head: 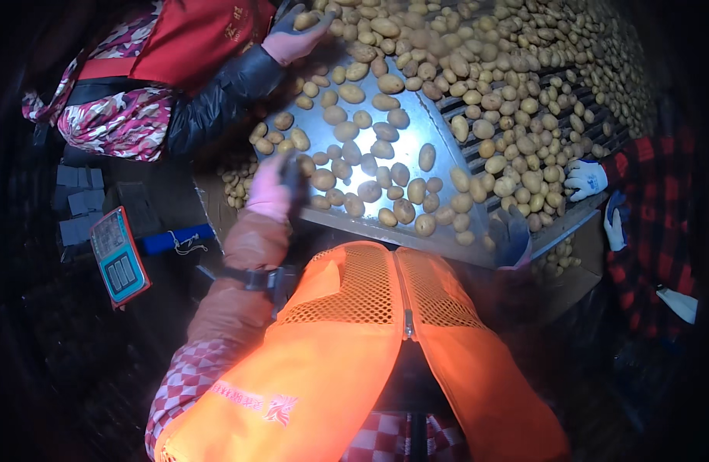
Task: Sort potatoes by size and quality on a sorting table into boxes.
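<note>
Many potatoes lie spread on a shiny sheet-metal tray before me. At the tray's left edge is my left hand, in a pink glove with a dark palm. It is blurred, a potato shows close to its fingers, and whether it grips one I cannot tell. My right hand, gloved in dark grey and pink, rests low over the tray's right front corner beside several potatoes. Its fingers are dim, so its hold cannot be made out.
Behind the tray, potatoes heap on a slatted metal rack. A co-worker's gloved hand holds a potato at upper left. Another person's white-gloved hand is at the right. Cardboard boxes with potatoes stand below; a digital scale is left.
</note>
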The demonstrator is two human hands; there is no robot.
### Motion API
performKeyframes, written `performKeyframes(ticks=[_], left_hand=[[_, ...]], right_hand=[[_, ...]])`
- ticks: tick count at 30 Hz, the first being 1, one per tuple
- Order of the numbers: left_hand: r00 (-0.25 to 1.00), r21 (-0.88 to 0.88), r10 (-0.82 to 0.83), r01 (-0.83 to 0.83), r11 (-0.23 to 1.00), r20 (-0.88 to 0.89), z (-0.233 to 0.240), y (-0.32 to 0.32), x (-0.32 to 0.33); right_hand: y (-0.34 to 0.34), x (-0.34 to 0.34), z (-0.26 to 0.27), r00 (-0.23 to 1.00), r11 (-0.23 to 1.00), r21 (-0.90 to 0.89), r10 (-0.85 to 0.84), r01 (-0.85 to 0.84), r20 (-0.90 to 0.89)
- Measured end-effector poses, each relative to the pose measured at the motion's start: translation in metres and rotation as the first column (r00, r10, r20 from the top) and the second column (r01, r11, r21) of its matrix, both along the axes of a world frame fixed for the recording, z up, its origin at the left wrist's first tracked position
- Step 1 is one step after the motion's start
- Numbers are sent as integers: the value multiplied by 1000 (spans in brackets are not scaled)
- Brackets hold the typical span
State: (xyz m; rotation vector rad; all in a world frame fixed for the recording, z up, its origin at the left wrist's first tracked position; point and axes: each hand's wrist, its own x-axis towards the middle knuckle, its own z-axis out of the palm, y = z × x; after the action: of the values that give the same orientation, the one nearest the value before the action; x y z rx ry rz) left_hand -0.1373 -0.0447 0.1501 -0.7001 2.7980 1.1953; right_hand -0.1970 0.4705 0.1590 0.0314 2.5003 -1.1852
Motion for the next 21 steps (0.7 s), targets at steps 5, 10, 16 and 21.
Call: performKeyframes(ticks=[5,10,16,21], left_hand=[[968,-407,-244,247,879,58,27,102,-104],[790,-301,-569,613,730,228,-14,162,-91],[922,-307,-323,250,918,-215,-15,95,-106],[958,-603,168,6,798,233,-23,42,-167]], right_hand=[[-7,5,-3,944,976,199,144,-86,-297],[11,20,-40,925,982,177,126,-65,-359],[21,24,-74,943,674,-665,-292,321,160],[23,22,-88,937,769,-556,-346,316,55]])
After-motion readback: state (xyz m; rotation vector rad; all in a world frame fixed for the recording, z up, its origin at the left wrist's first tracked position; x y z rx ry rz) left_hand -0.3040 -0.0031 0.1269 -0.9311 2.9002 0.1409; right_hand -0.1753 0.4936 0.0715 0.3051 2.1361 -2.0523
